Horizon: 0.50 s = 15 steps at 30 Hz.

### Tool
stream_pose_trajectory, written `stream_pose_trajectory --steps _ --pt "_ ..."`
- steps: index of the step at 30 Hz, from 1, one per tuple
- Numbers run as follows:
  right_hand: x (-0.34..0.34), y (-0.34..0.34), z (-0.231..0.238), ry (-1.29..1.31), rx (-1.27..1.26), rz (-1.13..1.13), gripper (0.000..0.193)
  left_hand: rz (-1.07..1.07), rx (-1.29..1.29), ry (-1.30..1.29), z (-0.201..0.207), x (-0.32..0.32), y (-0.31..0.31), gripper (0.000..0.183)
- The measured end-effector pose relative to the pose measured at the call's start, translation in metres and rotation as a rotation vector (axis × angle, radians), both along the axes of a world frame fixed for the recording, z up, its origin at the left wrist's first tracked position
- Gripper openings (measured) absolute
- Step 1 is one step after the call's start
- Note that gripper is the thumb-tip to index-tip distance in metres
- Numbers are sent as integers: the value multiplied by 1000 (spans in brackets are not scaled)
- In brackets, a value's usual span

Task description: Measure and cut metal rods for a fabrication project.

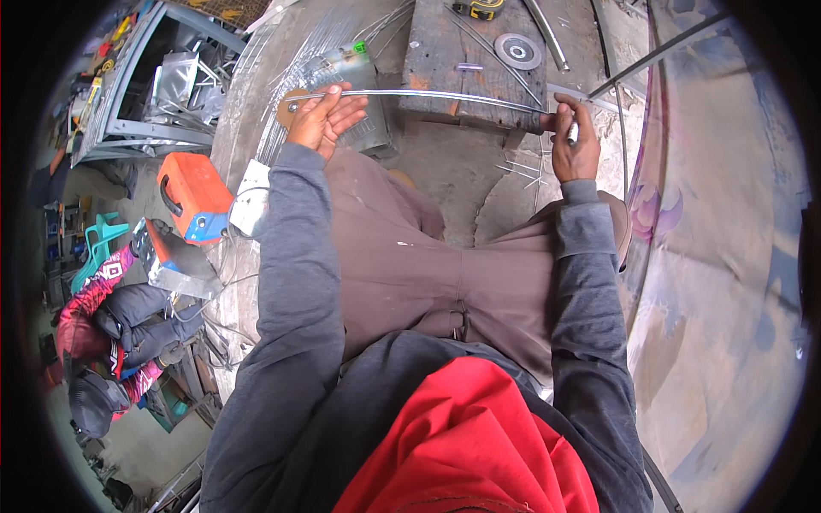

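Your left hand (pixel 327 120) is off the left side of the wooden counter (pixel 432 56), its grip pinching the thin metal rods (pixel 445 95) between thumb and forefinger while the other fingers stand loosely apart. The rods run across the counter's near edge toward your right hand (pixel 575 141), which is by its near right corner. That grip is curled round a pale pen-like tool (pixel 573 132); the rods end at its fingertips, though you cannot tell how firmly they are pinched there.

On the counter, a grey abrasive disc (pixel 519 51) lies toward the right, a small purple stick (pixel 469 67) nearer its middle, and a yellow-and-black tape measure (pixel 479 8) at the far side. Short rod pieces (pixel 520 173) lie on the floor in front of the counter. Well to its left stands an orange-and-blue machine (pixel 195 195).
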State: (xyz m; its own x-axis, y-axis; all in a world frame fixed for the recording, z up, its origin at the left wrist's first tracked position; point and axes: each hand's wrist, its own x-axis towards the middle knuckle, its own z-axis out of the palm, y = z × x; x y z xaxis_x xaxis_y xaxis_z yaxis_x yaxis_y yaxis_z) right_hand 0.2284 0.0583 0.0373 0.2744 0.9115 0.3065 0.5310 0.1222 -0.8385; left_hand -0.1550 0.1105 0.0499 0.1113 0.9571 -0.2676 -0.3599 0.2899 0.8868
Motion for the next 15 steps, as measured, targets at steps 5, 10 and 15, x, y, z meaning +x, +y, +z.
stream_pose_trajectory --steps 5,10,15 --pt "-31 5 -4 -291 156 121 25 24 3 27 0 -2 -4 32" --pt "-48 10 -17 -483 199 232 36 -12 41 27 2 2 -8 34" --pt "-51 19 -24 -537 229 228 41 0 83 53 12 7 -14 33"
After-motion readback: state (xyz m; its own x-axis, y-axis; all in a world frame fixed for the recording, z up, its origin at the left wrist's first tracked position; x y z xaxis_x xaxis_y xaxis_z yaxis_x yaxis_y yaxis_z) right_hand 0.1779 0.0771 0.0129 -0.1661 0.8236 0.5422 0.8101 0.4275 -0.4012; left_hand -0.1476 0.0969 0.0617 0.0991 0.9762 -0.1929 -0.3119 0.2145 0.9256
